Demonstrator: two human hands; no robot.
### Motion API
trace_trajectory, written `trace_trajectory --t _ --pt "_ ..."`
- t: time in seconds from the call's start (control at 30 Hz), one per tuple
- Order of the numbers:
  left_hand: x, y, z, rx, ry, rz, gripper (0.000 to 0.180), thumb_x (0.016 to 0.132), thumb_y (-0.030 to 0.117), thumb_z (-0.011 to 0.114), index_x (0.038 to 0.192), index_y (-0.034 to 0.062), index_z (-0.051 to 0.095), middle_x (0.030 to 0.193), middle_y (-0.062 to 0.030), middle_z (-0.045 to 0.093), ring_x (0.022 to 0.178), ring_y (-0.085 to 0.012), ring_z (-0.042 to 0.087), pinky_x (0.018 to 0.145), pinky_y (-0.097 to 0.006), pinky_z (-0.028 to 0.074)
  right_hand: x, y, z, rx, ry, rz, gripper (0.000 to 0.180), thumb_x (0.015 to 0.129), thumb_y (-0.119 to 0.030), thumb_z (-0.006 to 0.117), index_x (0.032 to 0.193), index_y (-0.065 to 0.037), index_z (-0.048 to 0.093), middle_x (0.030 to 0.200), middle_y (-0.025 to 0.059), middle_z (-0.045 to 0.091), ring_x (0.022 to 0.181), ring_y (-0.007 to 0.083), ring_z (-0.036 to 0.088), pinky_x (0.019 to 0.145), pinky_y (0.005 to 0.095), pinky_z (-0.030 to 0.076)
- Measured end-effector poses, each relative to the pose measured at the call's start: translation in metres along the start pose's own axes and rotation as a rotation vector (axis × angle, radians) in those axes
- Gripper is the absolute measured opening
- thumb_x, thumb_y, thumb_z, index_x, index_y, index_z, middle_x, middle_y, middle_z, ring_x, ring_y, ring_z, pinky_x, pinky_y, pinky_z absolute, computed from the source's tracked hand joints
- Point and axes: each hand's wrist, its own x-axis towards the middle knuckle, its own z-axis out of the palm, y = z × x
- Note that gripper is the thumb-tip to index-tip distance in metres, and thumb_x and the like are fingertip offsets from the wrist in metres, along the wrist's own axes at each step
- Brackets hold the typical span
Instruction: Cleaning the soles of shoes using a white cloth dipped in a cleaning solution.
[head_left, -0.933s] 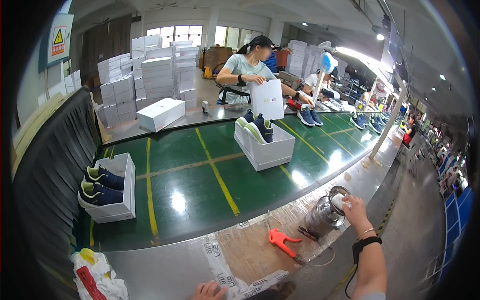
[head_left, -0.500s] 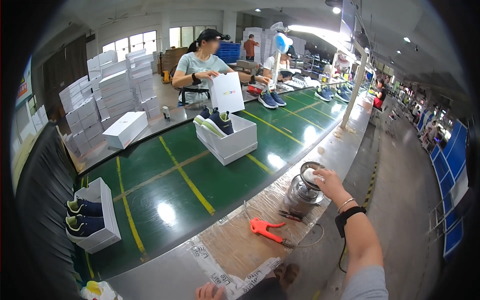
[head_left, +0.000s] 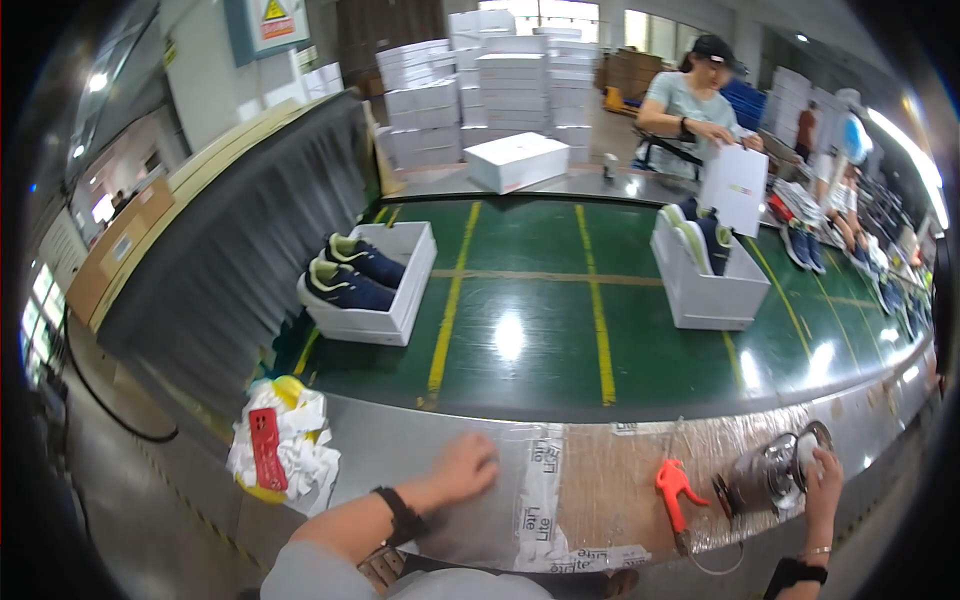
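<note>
At the right end of the near ledge, my right hand (head_left: 823,482) is closed on a white wad of cloth (head_left: 806,450), pressed against the dish-like top of a metal pump can (head_left: 762,474). My left hand (head_left: 466,468) hovers over or rests on the bare metal ledge (head_left: 400,448), its fingers curled and blurred; I see nothing in it. Beside the can lies an orange air blow gun (head_left: 674,494) with a hose. Across the belt, an open white shoebox (head_left: 385,318) holds navy shoes (head_left: 345,285). A second box (head_left: 712,300) with similar shoes (head_left: 708,245) stands farther right.
A green conveyor belt (head_left: 520,300) with yellow lines runs in front of me. White rags (head_left: 315,462) with a red phone-like object (head_left: 266,448) lie at the left. A closed white box (head_left: 517,163) sits on the far ledge. A co-worker (head_left: 690,105) holds a white lid (head_left: 735,190).
My view has swung left, bringing the rags and left shoebox closer to the middle. My left arm has come up over the ledge. My right hand stays at the can with the cloth.
</note>
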Motion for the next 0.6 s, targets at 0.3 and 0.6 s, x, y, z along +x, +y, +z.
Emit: trace_trajectory --t 0.3,0.6 --pt "0.058 -0.166 -0.133 -0.901 0.907 -1.014 0.099 0.072 0.046 0.069 0.135 -0.0081 0.017 0.137 -0.0249 0.03 0.126 -0.0358 0.033 0.097 -0.051 0.031 0.008 0.024 0.006 0.029 -0.06 -0.034 0.025 0.075 -0.001 0.052 0.1 0.003 0.056 0.102 0.0153 0.057 0.099 0.0296 0.053 0.09 0.0363 0.038" --pt "0.117 -0.281 -0.129 -0.962 1.123 -1.041 0.058 0.066 0.024 0.067 0.114 -0.0003 0.046 0.105 -0.0175 0.055 0.094 -0.0319 0.056 0.075 -0.049 0.044 0.017 -0.045 -0.014 0.021 -0.227 0.228 0.027 0.085 -0.01 0.054 0.109 0.002 0.057 0.112 0.0171 0.058 0.105 0.0299 0.052 0.091 0.0377 0.039"
